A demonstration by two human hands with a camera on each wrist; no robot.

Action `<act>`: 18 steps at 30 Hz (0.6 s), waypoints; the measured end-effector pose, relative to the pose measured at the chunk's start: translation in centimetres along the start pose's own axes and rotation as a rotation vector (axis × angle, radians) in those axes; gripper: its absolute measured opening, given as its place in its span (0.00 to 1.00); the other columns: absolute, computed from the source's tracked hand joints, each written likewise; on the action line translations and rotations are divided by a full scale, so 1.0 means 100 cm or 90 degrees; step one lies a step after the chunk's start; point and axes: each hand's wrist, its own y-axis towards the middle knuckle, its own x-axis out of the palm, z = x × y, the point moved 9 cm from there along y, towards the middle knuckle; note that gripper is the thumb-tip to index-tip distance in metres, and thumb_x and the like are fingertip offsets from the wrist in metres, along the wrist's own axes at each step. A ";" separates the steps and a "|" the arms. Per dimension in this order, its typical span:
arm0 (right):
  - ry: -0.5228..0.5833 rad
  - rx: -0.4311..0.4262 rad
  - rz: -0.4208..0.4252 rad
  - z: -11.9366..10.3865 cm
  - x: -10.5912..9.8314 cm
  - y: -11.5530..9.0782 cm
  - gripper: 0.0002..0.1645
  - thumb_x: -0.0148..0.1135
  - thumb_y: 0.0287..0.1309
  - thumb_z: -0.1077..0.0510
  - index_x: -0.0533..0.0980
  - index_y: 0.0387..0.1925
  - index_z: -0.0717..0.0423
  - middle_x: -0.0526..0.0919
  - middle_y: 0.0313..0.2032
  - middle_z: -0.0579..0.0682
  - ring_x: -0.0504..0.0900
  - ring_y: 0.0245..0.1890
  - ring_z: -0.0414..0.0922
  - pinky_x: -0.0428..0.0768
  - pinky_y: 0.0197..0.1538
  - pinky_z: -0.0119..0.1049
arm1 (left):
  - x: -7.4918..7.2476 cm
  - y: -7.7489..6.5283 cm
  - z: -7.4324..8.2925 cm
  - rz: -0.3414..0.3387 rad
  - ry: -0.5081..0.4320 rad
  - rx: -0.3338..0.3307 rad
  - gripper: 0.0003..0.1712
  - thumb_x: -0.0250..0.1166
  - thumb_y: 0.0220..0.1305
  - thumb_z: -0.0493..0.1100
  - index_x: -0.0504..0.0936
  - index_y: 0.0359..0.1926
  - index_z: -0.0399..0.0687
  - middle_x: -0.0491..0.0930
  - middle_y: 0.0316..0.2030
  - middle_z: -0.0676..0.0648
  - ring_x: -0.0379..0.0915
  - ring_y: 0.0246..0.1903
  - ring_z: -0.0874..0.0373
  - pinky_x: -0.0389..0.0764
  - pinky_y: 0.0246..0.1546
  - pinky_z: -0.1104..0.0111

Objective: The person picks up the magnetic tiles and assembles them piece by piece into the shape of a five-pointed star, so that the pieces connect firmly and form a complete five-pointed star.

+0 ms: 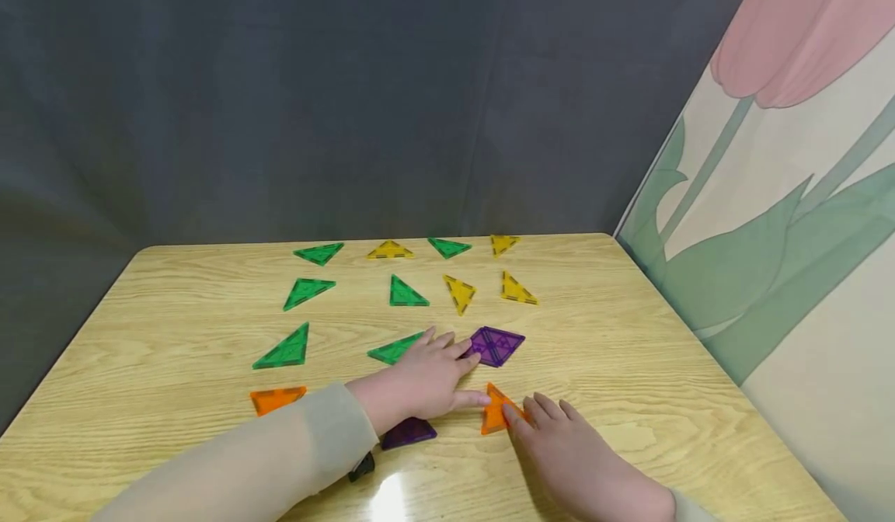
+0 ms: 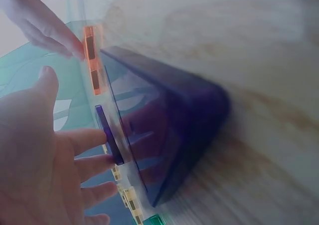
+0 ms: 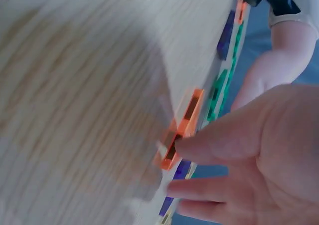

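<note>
Your left hand (image 1: 428, 376) is spread, fingertips at the purple tiles (image 1: 496, 347); your right hand (image 1: 569, 448), fingers extended, touches the orange tile (image 1: 494, 413) on the table (image 1: 140, 398). Probably light, stiff, kinda slick (plastic, I'd guess), so pinch its edges.

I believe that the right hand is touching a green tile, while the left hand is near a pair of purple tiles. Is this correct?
Not quite: the tile that the right hand touches is orange, not green, as the head view shows. The left hand is indeed near a pair of purple tiles.
</note>
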 end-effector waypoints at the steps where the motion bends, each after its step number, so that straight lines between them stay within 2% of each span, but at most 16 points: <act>1: -0.020 0.002 0.014 0.001 -0.001 -0.001 0.36 0.64 0.55 0.68 0.70 0.67 0.59 0.72 0.63 0.63 0.68 0.65 0.60 0.70 0.61 0.60 | 0.000 0.000 0.000 0.000 0.001 0.000 0.48 0.36 0.65 0.79 0.62 0.75 0.58 0.56 0.74 0.50 0.46 0.73 0.45 0.42 0.72 0.48; 4: -0.054 -0.017 0.053 0.000 -0.004 -0.002 0.37 0.63 0.53 0.70 0.70 0.67 0.61 0.69 0.67 0.60 0.65 0.67 0.58 0.70 0.62 0.58 | 0.000 0.000 0.000 -0.003 -0.003 -0.002 0.47 0.36 0.65 0.79 0.62 0.75 0.58 0.56 0.74 0.50 0.46 0.73 0.45 0.42 0.72 0.48; 8: -0.016 -0.025 0.052 -0.001 0.001 -0.001 0.39 0.62 0.51 0.71 0.67 0.68 0.65 0.68 0.68 0.60 0.66 0.67 0.57 0.71 0.62 0.57 | 0.001 0.000 0.000 -0.006 -0.010 -0.004 0.47 0.36 0.66 0.78 0.61 0.75 0.58 0.55 0.74 0.50 0.46 0.73 0.45 0.43 0.72 0.48; 12: 0.042 0.049 0.037 0.017 0.006 0.007 0.34 0.60 0.57 0.68 0.68 0.67 0.68 0.69 0.66 0.62 0.67 0.65 0.61 0.68 0.63 0.59 | 0.001 0.000 0.000 -0.006 -0.013 -0.004 0.46 0.37 0.66 0.78 0.60 0.75 0.59 0.55 0.74 0.50 0.46 0.73 0.45 0.43 0.72 0.47; 15: 0.080 0.103 0.058 0.033 0.003 0.016 0.32 0.61 0.60 0.65 0.69 0.66 0.67 0.70 0.64 0.62 0.65 0.66 0.63 0.65 0.64 0.60 | 0.000 -0.001 0.000 -0.007 -0.017 -0.006 0.46 0.38 0.66 0.78 0.61 0.75 0.59 0.55 0.74 0.50 0.46 0.73 0.45 0.44 0.72 0.47; 18: 0.095 0.127 0.085 0.044 0.000 0.026 0.33 0.63 0.61 0.62 0.69 0.67 0.66 0.71 0.62 0.62 0.64 0.65 0.62 0.65 0.65 0.60 | 0.000 -0.001 0.000 -0.008 -0.021 -0.008 0.46 0.38 0.66 0.78 0.61 0.75 0.59 0.55 0.74 0.50 0.46 0.73 0.44 0.44 0.72 0.47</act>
